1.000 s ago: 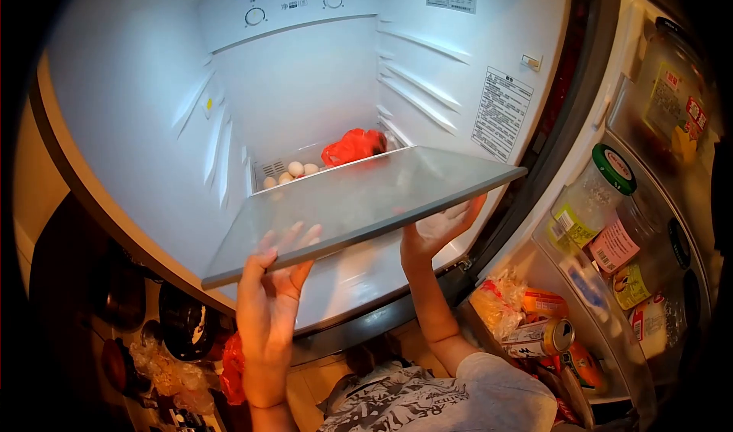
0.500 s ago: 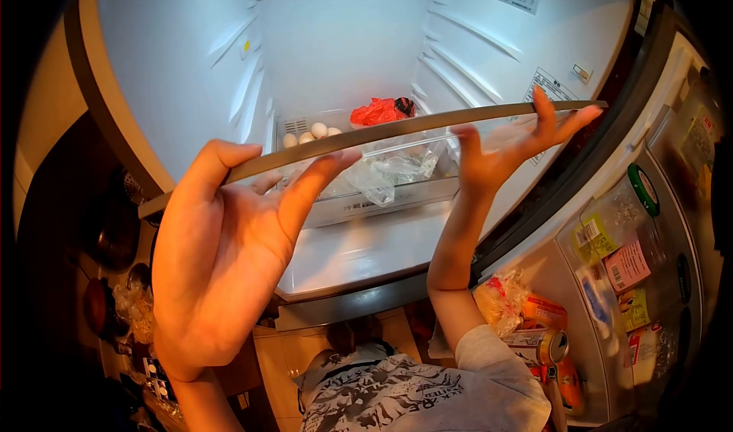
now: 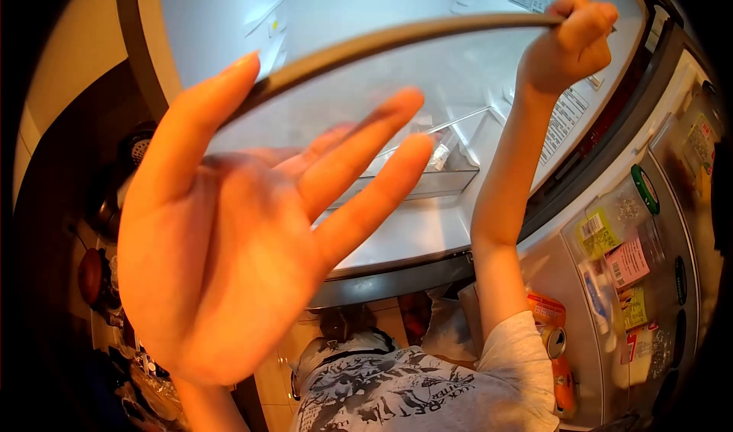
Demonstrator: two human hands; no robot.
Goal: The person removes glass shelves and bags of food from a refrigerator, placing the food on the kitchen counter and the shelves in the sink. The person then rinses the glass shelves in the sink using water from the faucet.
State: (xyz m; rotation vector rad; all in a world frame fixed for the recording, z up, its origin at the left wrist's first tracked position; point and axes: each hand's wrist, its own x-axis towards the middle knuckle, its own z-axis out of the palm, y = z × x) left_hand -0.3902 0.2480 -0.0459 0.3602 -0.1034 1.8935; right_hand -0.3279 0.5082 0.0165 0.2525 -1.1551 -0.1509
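A glass refrigerator shelf with a brown front trim strip (image 3: 397,38) is held up in front of the open fridge, its left end lower than its right. My left hand (image 3: 229,256) supports the left end, thumb over the trim and fingers stretched out under the glass. At the other end, my right hand (image 3: 573,46) has its fingers closed around the shelf's corner. Behind and below the shelf sits a see-through drawer (image 3: 435,184) with a plastic bag partly visible in it. My left fingers and the shelf hide much of the drawer.
The fridge door (image 3: 595,386) stands open at the right, its racks holding packets, a tub with a green lid (image 3: 645,190) and a can (image 3: 555,342). Pans and bags crowd the dark left side. Shelf ledges (image 3: 263,17) line the fridge walls.
The shelf has risen and come closer, now hiding the eggs and red bag. My right hand has moved up and right and closed on the corner. My left fingers have spread.
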